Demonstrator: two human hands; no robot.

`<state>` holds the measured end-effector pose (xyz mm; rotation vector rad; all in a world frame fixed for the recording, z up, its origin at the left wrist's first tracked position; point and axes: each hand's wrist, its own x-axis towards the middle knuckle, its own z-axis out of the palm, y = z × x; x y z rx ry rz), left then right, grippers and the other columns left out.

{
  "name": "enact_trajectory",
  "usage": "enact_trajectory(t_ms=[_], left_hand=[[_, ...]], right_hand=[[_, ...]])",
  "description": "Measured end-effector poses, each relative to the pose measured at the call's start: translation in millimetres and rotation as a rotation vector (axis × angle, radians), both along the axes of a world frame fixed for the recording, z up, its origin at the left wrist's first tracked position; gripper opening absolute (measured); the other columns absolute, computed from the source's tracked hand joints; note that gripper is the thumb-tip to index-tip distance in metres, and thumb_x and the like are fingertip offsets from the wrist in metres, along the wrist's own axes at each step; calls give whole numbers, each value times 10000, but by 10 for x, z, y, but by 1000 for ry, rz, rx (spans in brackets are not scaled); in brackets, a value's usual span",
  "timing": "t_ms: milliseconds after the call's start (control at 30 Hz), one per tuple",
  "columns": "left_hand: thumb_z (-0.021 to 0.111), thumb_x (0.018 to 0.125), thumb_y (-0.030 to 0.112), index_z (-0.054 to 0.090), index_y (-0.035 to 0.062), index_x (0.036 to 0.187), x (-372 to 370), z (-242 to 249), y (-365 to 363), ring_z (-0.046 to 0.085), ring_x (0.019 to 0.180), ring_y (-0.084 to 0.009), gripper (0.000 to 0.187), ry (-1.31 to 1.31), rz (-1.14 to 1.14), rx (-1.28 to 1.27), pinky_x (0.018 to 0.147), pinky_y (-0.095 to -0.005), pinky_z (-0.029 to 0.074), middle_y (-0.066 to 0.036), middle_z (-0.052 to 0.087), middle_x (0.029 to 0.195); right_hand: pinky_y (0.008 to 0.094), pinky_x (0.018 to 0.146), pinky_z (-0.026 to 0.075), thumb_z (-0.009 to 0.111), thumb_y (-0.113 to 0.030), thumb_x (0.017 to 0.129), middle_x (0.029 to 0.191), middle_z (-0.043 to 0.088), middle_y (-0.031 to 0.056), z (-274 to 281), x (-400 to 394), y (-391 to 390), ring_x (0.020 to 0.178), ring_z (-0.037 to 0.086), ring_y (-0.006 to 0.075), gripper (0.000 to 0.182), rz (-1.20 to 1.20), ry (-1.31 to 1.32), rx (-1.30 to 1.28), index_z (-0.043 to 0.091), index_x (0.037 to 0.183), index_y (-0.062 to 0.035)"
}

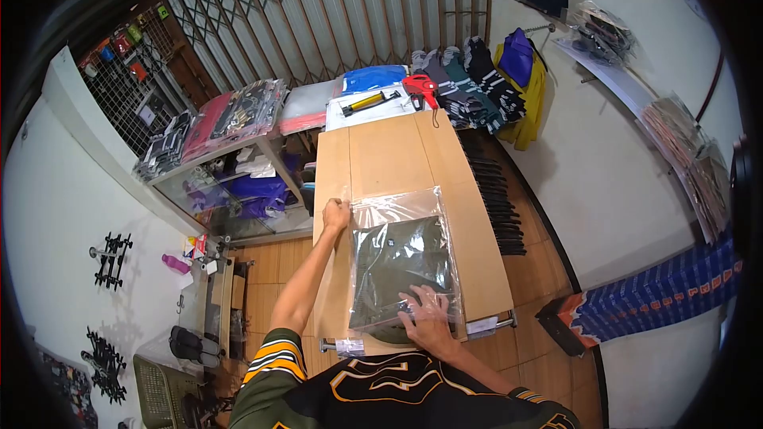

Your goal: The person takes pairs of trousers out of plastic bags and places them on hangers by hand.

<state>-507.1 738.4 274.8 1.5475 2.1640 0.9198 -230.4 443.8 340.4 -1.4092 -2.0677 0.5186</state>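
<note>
A folded dark green garment (405,264) lies inside a clear plastic bag (397,208) on a wooden board table (389,155). The bag's upper part stretches flat past the garment, and some green cloth shows at its near edge. My left hand (337,213) is closed at the bag's upper left corner, pinching the plastic. Over the lower right of the bag rests my right hand (429,319), its fingers spread on the garment.
Beyond the table lie a yellow tool (370,103) and a red tape dispenser (421,89). Bagged clothes (246,107) top the glass cabinet (230,191) at the left. Dark hangers (497,199) line the table's right side. A blue patterned box (652,298) stands at the right.
</note>
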Motion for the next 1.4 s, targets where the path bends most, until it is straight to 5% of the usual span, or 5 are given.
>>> enact_trajectory(t_ms=[367, 700, 900, 1167, 1400], left_hand=[[661, 870, 298, 672, -67, 804, -280, 48, 409, 644, 575, -244, 371, -179, -95, -531, 558, -398, 499, -166, 666, 671], [639, 889, 299, 637, -21, 742, 136, 1230, 589, 643, 649, -296, 352, 38, -275, 101, 634, -421, 485, -223, 614, 673], [613, 935, 280, 646, -25, 792, -27, 1945, 1204, 620, 649, -150, 339, -212, -251, 559, 618, -328, 495, -128, 671, 719], [438, 1055, 239, 532, -4, 1043, -423, 3424, 317, 702, 955, -217, 261, -574, -487, 651, 739, -268, 518, -162, 678, 1108], [371, 1072, 281, 464, 56, 1021, -1172, 3694, -1340, 685, 1009, -242, 249, -485, -559, 693, 817, -301, 511, -175, 659, 1166]], right_hand=[[724, 1088, 94, 572, -472, 900, 1544, 282, 223, -144, -96, -30, 1433, 186, 469, 634, 60, -271, -44, 460, 1451, -179], [718, 1089, 112, 570, -399, 915, 1559, 270, 214, -147, -37, -12, 1438, 207, 446, 630, 65, -330, -105, 400, 1489, -206], [692, 1108, 113, 551, -391, 931, 1571, 237, 207, -109, -9, -26, 1455, 179, 421, 611, 115, -342, -88, 383, 1494, -223], [658, 1127, 116, 572, -412, 921, 1550, 297, 199, -9, -65, -33, 1437, 245, 411, 584, 43, -295, -72, 448, 1454, -208], [570, 1102, 268, 622, -345, 909, 1366, 505, 233, 157, -518, 84, 1299, 435, 400, 530, -196, 57, -57, 530, 1316, -19]])
